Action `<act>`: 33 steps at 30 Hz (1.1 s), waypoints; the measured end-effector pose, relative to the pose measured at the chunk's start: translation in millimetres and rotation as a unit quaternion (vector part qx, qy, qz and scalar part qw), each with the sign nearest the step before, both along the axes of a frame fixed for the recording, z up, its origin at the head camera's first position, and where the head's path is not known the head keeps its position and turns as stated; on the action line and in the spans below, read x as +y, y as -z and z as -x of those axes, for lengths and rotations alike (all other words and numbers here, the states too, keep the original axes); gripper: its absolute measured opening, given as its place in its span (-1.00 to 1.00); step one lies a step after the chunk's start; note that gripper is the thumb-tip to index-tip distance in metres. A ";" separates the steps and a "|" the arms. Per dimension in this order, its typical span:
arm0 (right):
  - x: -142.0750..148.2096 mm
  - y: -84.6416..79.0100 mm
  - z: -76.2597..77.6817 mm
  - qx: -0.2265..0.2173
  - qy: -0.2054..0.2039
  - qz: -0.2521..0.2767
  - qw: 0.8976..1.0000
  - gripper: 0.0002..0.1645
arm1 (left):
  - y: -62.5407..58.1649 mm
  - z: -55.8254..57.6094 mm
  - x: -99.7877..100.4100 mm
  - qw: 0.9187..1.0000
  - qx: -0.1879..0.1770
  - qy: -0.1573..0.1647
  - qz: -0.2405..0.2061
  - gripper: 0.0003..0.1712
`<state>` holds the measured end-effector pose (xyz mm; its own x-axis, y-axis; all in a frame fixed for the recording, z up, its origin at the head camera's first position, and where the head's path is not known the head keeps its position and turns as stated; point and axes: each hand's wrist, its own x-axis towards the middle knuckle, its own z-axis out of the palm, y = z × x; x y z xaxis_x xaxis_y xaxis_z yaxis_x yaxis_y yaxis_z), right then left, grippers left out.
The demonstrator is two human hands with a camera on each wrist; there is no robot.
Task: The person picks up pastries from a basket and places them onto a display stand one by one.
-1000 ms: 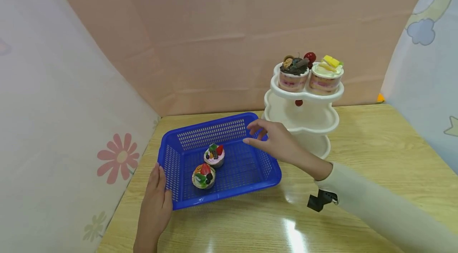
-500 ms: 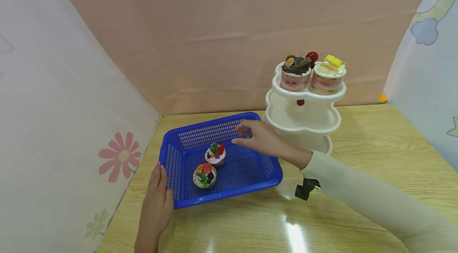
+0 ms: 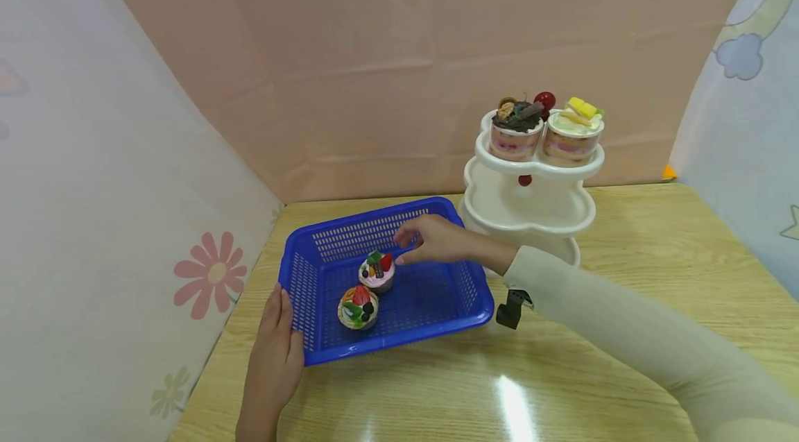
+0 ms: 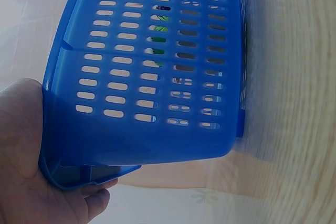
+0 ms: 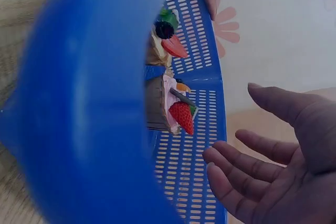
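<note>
A blue plastic basket sits on the table, holding two small cupcakes with fruit on top. One cupcake has pink cream and a strawberry; the other, nearer the front, carries strawberry, dark berries and green leaves. My left hand grips the basket's left rim, and its fingers show at the rim corner in the left wrist view. Over the basket's right half hovers my right hand, its fingers loosely bent and holding nothing. Its fingertips are close to the pink cupcake, and the thumb stands apart from the fingers in the right wrist view.
A white three-tier stand stands behind the basket to the right. Its top tier bears a chocolate-topped dessert cup and a cream-topped one with yellow fruit. Printed cloth walls enclose the wooden table.
My right hand has moved left over the basket, from its right rim toward the pink cupcake. My left hand, the basket and the cupcakes keep their places.
</note>
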<state>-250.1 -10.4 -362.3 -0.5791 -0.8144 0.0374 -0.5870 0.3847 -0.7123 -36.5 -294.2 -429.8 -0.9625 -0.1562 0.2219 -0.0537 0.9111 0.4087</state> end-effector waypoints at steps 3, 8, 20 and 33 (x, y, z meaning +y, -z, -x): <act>-3.6 1.0 7.3 -0.010 -0.039 -0.004 0.999 -0.48 | 0.0 0.2 0.1 1.000 0.001 0.000 0.000 -0.28; -9.1 3.8 20.8 -0.057 -0.111 -0.009 0.992 -0.35 | -0.7 0.3 1.0 1.000 0.004 0.002 -0.002 -0.28; -25.3 6.9 38.7 -0.071 -0.136 -0.025 0.988 -0.22 | -0.5 -0.2 0.6 1.000 0.002 0.000 0.001 -0.28; -40.1 20.1 47.8 -0.088 -0.131 -0.076 0.985 -0.08 | 0.6 1.0 0.9 1.000 0.011 0.000 0.007 -0.29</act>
<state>-297.9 -50.5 -382.5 -0.3349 -0.9251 -0.1789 -0.5529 0.3466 -0.7577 -37.5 -293.3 -430.3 -0.9573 -0.1531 0.2453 -0.0449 0.9167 0.3970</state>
